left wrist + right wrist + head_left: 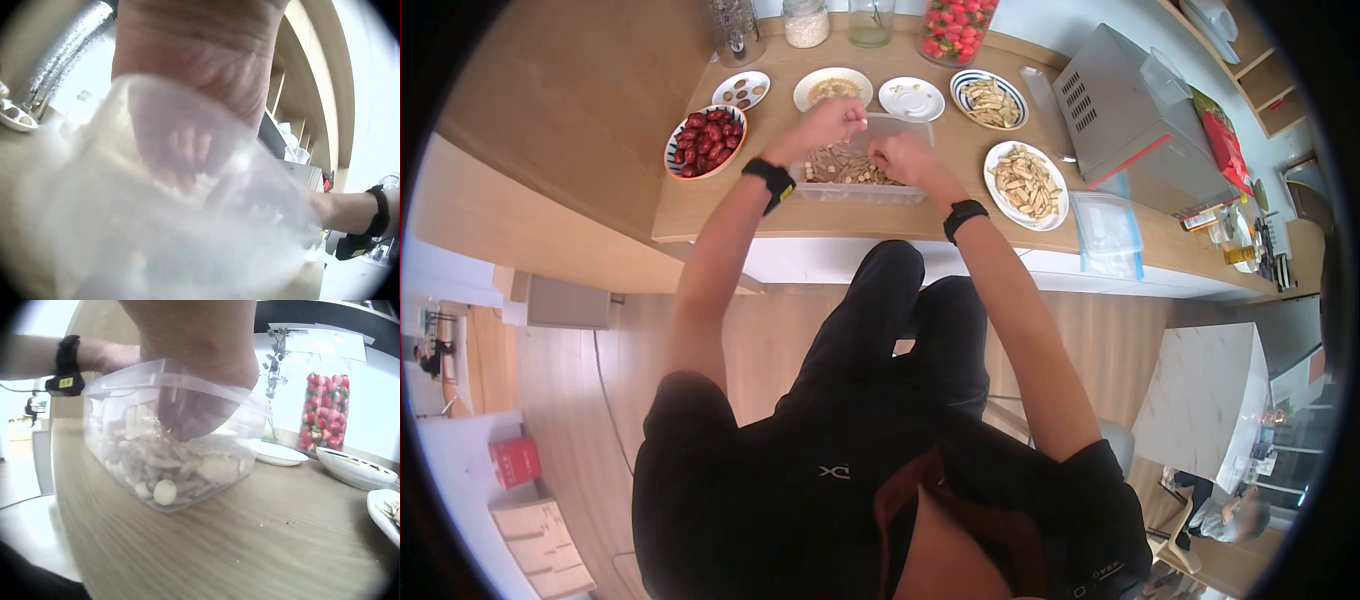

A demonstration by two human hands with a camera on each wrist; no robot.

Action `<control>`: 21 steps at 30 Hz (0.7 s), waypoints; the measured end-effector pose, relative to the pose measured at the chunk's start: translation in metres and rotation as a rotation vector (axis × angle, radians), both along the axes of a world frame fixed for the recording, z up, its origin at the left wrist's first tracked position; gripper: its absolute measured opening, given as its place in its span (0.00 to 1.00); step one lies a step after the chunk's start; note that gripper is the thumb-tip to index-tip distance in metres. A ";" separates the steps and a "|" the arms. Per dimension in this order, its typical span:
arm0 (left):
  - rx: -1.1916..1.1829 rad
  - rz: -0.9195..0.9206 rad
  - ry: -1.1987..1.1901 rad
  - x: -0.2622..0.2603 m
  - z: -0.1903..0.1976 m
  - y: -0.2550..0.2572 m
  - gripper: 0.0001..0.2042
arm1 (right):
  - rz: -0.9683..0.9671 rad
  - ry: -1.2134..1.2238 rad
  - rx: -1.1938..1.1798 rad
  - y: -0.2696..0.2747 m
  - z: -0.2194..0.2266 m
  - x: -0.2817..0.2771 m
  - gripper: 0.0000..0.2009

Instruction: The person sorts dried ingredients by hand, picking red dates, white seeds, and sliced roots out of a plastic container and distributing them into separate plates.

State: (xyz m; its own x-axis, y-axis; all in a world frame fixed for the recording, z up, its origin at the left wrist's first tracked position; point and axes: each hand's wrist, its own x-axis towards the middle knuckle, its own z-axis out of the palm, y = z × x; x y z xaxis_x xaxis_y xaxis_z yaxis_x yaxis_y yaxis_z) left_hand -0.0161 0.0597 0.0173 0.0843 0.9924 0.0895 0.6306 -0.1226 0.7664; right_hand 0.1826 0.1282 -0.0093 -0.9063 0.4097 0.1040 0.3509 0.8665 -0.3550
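Note:
My left hand (832,122) is over the back left of a clear plastic box (862,193), thumb and fingers pinching a small pale piece. In the left wrist view its curled fingers (190,145) show blurred through the box wall. My right hand (905,158) reaches in from the right, fingers bent down close over the contents; I cannot tell whether they hold anything. Inside the box lie brownish strips and several round whitish pieces (165,492). Just behind it stand a white plate (912,99) with a few small pale bits and a bowl (832,75) of pale pieces.
At left are a bowl of red dates (705,143) and a white dish with round brown slices (741,91). To the right stand a patterned bowl (990,100) and a white plate (1027,186) of pale slices, a plastic bag (1108,232) and a grey appliance (1135,110). Glass jars (806,24) line the back.

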 end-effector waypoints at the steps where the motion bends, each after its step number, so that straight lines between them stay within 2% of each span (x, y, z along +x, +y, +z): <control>1: 0.006 0.000 -0.004 -0.001 0.012 0.012 0.04 | 0.013 -0.026 0.015 -0.001 0.001 0.000 0.06; 3: 0.075 -0.115 0.161 -0.003 0.034 0.045 0.06 | 0.029 -0.056 0.040 -0.002 0.003 0.001 0.06; 6: -0.019 -0.159 0.136 -0.004 0.040 0.100 0.08 | 0.051 -0.053 0.034 -0.004 0.003 0.000 0.07; 10: -0.107 -0.037 0.227 0.014 0.039 0.137 0.11 | 0.051 -0.034 0.041 -0.002 0.000 0.001 0.07; 12: -0.054 -0.001 0.428 0.017 0.021 0.145 0.14 | 0.052 -0.040 0.046 0.001 0.001 0.000 0.07; 13: -0.054 -0.003 0.425 0.015 0.010 0.144 0.14 | 0.045 -0.036 0.046 0.001 0.000 -0.001 0.07; 15: 0.342 -0.057 0.550 0.009 -0.015 0.131 0.12 | 0.035 -0.032 0.027 0.001 -0.006 0.001 0.07; 16: 0.197 -0.073 0.495 0.016 0.002 0.109 0.10 | 0.050 0.024 0.049 0.001 -0.007 0.001 0.07; 17: 0.174 -0.085 0.495 0.017 0.012 0.090 0.10 | 0.062 0.082 0.067 -0.001 -0.009 0.001 0.07; 19: 0.100 -0.332 0.513 0.010 0.030 0.059 0.10 | 0.049 0.051 0.058 0.000 -0.009 0.000 0.07; 21: 0.011 -0.325 0.769 0.002 0.038 0.026 0.09 | 0.039 0.015 0.050 -0.002 -0.007 0.000 0.07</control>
State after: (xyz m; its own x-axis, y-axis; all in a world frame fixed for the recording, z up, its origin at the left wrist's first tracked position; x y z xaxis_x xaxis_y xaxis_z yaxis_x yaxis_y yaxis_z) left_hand -0.0139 0.0860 0.0556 0.4074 0.9077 -0.1007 0.9095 -0.3934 0.1340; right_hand 0.1825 0.1259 -0.0167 -0.9197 0.3678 0.1373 0.3114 0.8964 -0.3155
